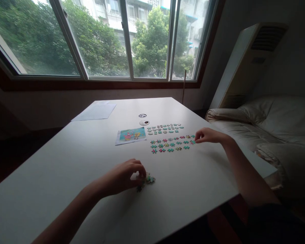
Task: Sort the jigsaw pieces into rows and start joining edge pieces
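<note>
My left hand (127,176) rests on the white table (78,162), fingers curled round a small cluster of joined puzzle pieces (148,179) near the front. My right hand (205,135) reaches out to the right end of rows of loose coloured puzzle pieces (171,144), its fingertips pinched at a piece there. A second group of loose pieces (165,128) lies just beyond. A small reference picture (131,135) with cartoon figures lies flat to the left of the pieces.
Two small round discs (143,119) sit beyond the pieces. A sheet of paper (95,111) lies at the table's far left. Bedding (269,125) is piled to the right of the table. A wide window (104,40) runs behind.
</note>
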Demonstrator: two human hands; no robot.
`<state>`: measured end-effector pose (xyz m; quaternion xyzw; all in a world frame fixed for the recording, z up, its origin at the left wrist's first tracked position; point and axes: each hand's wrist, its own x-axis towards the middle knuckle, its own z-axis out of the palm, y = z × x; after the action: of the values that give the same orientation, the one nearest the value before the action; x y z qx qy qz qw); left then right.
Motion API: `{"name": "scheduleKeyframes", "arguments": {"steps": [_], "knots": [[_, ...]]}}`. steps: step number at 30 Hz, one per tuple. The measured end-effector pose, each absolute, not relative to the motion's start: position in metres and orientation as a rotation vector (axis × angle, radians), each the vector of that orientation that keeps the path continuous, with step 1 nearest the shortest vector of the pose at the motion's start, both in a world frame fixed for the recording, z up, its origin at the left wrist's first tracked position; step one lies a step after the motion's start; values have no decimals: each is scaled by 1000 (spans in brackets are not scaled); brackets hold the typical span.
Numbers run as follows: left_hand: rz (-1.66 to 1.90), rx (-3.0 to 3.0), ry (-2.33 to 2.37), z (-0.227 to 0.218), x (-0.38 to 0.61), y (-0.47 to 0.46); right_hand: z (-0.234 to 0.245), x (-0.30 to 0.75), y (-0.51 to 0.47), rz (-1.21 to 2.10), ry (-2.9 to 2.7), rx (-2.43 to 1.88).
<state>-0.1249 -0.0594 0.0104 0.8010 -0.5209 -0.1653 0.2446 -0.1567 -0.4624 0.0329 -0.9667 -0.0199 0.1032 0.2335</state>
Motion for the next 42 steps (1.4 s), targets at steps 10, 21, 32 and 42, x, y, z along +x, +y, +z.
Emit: {"name": "scheduleKeyframes", "arguments": {"steps": [10, 21, 32, 42], "knots": [[-404, 2255, -1399, 14, -125, -57, 16, -152, -469, 498, -32, -2656], [-416, 2309, -1394, 14, -123, -54, 29, -157, -426, 286, -215, -2672], [-296, 2363, -1403, 9, -123, -61, 8, -165, -337, -93, -823, -2531], [-214, 2046, -967, 4, -127, -81, -7, -180, -289, -336, -686, -2377]]}}
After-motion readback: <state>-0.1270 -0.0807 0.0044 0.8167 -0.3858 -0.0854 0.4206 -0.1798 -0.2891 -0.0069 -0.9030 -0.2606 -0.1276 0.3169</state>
